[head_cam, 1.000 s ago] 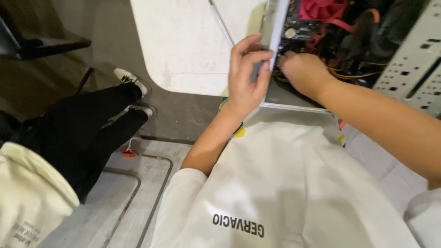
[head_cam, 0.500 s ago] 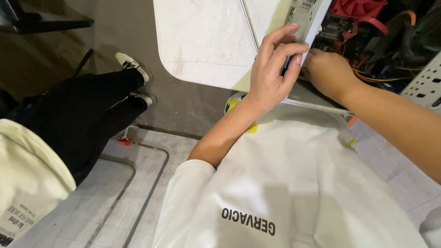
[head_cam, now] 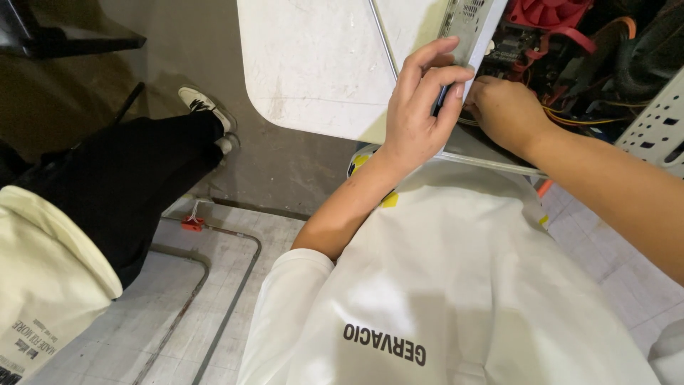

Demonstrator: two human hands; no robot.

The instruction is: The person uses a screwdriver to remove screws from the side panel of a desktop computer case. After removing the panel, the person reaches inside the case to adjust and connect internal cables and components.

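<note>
Steadying the open computer case [head_cam: 570,57]
Left hand [head_cam: 420,107] grips the case edge [head_cam: 470,28]; right hand [head_cam: 502,107] reaches inside, grasp unclear. Hold firm.

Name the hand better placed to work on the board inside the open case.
Right, probably. The right hand already reaches inside the case, fingers down by the board and wires. The left hand is wrapped around the edge of the grey panel, so it looks occupied.

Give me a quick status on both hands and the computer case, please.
Left hand gripping the edge of the open computer case. Right hand inside, fingers hidden among the cables. Red fan above; nothing blocking.
</note>
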